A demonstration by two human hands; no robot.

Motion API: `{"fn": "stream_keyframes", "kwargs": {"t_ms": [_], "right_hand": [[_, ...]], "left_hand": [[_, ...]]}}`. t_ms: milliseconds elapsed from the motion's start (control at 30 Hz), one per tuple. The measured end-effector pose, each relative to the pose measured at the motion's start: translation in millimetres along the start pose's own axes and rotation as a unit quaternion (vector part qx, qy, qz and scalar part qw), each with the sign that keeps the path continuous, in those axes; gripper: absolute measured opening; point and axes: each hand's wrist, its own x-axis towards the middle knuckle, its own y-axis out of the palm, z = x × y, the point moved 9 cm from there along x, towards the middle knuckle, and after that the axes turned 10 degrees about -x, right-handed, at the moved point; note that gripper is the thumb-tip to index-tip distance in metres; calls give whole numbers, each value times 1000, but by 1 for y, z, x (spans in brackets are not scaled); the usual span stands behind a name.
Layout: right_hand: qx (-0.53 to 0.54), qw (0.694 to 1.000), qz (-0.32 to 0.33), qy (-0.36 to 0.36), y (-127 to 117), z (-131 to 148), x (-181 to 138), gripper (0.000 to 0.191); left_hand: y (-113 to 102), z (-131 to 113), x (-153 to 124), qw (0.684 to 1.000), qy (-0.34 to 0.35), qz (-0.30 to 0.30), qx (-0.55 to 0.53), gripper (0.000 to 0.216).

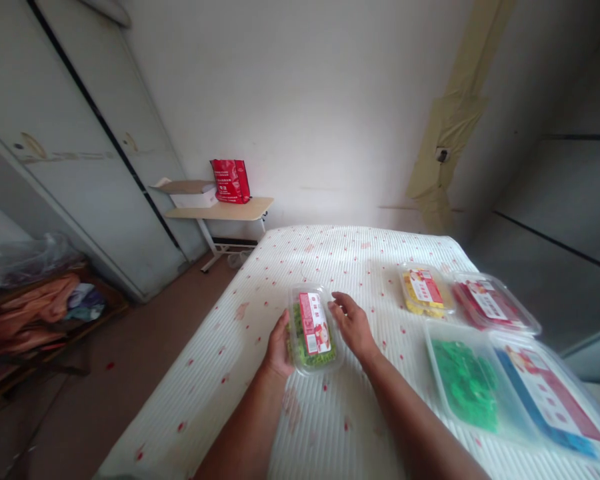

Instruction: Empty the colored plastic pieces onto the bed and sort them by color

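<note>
A clear plastic container (300, 303) with a closed lid holds light green pieces and carries a red and white label. It is at the middle of the covered surface. My left hand (280, 348) is wrapped around its left side, with the fingers partly hidden underneath and behind it. My right hand (354, 328) is at the container's upper right edge, its fingers bent and a little apart. The fingertips are very close to the rim; whether they touch it I cannot tell.
At right lie containers of yellow pieces (414, 303), red pieces (463, 300), green pieces (467, 383) and blue pieces (517, 393). The white dotted cover (330, 253) spreads beneath. A small table (245, 210) bears a red bag (230, 180) and a box (195, 199).
</note>
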Motion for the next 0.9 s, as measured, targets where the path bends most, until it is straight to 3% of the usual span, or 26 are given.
{"fn": "stream_keyframes", "kwargs": {"t_ms": [233, 400, 633, 900], "right_hand": [[13, 1000, -26, -9, 9, 13, 29, 24], [-5, 996, -82, -24, 4, 15, 27, 23], [63, 989, -130, -16, 7, -1, 24, 23], [16, 984, -173, -44, -1, 2, 20, 21]], "left_hand": [[-3, 2, 2, 999, -15, 20, -25, 40], [-4, 5, 5, 998, -33, 28, -39, 42], [0, 6, 3, 997, -30, 26, -65, 38], [-3, 8, 3, 998, -36, 10, -47, 37]]}}
